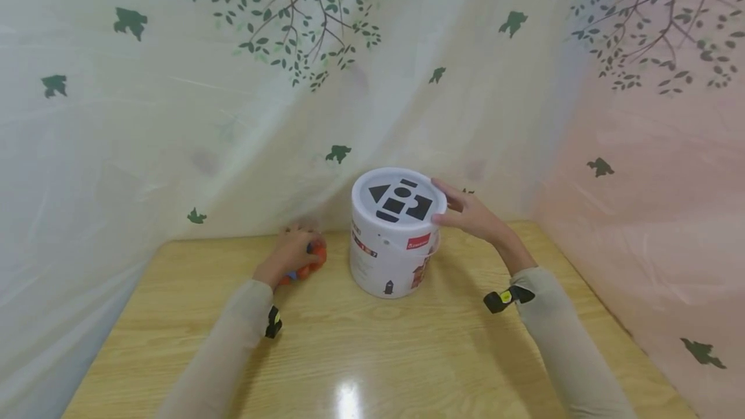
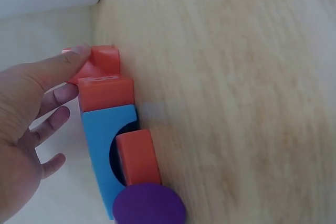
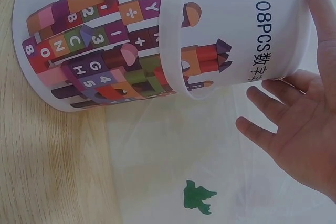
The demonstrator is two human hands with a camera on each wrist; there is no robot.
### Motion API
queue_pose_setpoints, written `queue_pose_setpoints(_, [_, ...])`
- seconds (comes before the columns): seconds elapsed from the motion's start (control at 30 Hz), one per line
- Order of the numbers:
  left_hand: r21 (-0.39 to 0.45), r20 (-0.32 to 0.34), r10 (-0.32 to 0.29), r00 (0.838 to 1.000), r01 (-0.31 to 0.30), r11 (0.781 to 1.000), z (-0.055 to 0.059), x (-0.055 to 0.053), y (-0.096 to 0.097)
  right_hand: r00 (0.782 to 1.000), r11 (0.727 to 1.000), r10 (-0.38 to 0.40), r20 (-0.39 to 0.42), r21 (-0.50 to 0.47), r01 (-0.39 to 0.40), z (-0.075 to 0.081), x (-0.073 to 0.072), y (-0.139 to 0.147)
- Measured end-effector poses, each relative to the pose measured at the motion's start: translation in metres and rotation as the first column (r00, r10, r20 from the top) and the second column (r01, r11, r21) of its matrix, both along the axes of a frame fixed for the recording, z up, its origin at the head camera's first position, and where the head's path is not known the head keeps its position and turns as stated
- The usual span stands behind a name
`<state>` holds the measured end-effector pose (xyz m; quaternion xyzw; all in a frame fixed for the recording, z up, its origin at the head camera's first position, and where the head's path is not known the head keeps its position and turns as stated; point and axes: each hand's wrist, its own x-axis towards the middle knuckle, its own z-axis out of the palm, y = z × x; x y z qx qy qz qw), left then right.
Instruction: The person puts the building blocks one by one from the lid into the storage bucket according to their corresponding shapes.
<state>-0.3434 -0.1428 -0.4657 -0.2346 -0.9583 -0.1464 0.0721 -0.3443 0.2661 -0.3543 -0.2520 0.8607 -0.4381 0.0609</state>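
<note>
My left hand (image 1: 291,252) is at the back of the table, left of the bucket. Its thumb and a finger pinch a red block (image 2: 105,60) at the end of a row. Beside that stand an orange-red block (image 2: 107,94), a blue block (image 2: 100,135) with an arched cut-out, another orange-red block (image 2: 140,156) in the arch, and a purple block (image 2: 149,205) with a rounded top. My right hand (image 1: 473,215) grips the lid rim of a white bucket (image 1: 369,267), thumb and fingers spread along its right side. Shaped holes mark the lid (image 1: 416,187).
The wooden table (image 1: 349,348) ends at a hanging curtain (image 1: 262,167) printed with branches and green birds. The bucket's white handle (image 3: 176,40) hangs down its side, across printed pictures of blocks. A camera (image 1: 500,299) is strapped to the right wrist.
</note>
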Motion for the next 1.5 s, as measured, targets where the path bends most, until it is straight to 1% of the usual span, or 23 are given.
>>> queue_pose_setpoints(0.2, [0.008,-0.007,0.014,1.000,-0.014,1.000,-0.004,0.002,0.002,1.000,1.000,0.002,0.006,0.001,-0.002,0.002,-0.001,-0.002])
queue_pose_setpoints(0.27, [0.003,0.004,0.013,1.000,-0.013,1.000,-0.005,0.002,0.002,1.000,1.000,0.001,0.007,0.002,-0.001,0.003,-0.001,-0.002])
queue_pose_setpoints(0.43, [-0.021,0.018,-0.016,1.000,0.016,1.000,-0.006,0.001,0.004,1.000,1.000,-0.003,0.016,0.004,0.003,0.002,0.000,-0.001])
queue_pose_setpoints(0.5, [-0.016,0.021,-0.024,0.999,0.024,1.000,-0.007,0.002,0.004,1.000,1.000,-0.003,0.018,0.002,0.003,0.002,0.000,0.000])
queue_pose_setpoints(0.67, [0.035,0.038,-0.033,0.999,0.032,0.999,-0.007,0.005,0.007,1.000,1.000,0.001,0.016,-0.008,-0.001,0.002,0.000,0.000])
queue_pose_setpoints(0.8, [0.018,0.043,-0.060,0.997,0.060,0.998,-0.008,0.008,0.009,1.000,1.000,0.000,0.017,-0.004,0.000,0.001,0.000,0.001])
queue_pose_setpoints(0.87, [0.006,0.068,-0.063,0.996,0.063,0.998,-0.008,0.009,0.010,1.000,1.000,0.003,0.014,-0.008,-0.003,0.001,0.000,0.001])
queue_pose_setpoints(0.97, [0.006,0.123,-0.050,0.991,0.049,0.999,-0.007,0.011,0.011,1.000,1.000,0.016,0.006,-0.013,-0.016,0.001,0.000,0.000])
queue_pose_setpoints(1.03, [0.008,0.140,-0.043,0.989,0.043,0.999,-0.006,0.011,0.011,1.000,1.000,0.019,0.004,-0.019,-0.019,0.002,0.000,0.000])
queue_pose_setpoints(1.13, [0.013,0.130,-0.055,0.990,0.054,0.998,-0.007,0.012,0.011,1.000,1.000,0.014,0.009,-0.019,-0.014,0.002,0.000,0.000])
queue_pose_setpoints(1.3, [0.047,0.098,-0.087,0.991,0.083,0.995,-0.008,0.015,0.012,1.000,1.000,0.012,0.006,-0.022,-0.012,0.001,0.000,0.001])
queue_pose_setpoints(1.43, [0.086,0.069,-0.087,0.994,0.081,0.993,-0.009,0.018,0.013,1.000,1.000,0.015,0.003,-0.020,-0.015,0.001,0.001,0.001])
queue_pose_setpoints(1.5, [0.100,0.069,-0.082,0.994,0.075,0.992,-0.009,0.019,0.013,1.000,1.000,0.013,0.004,-0.018,-0.013,0.002,0.001,0.000])
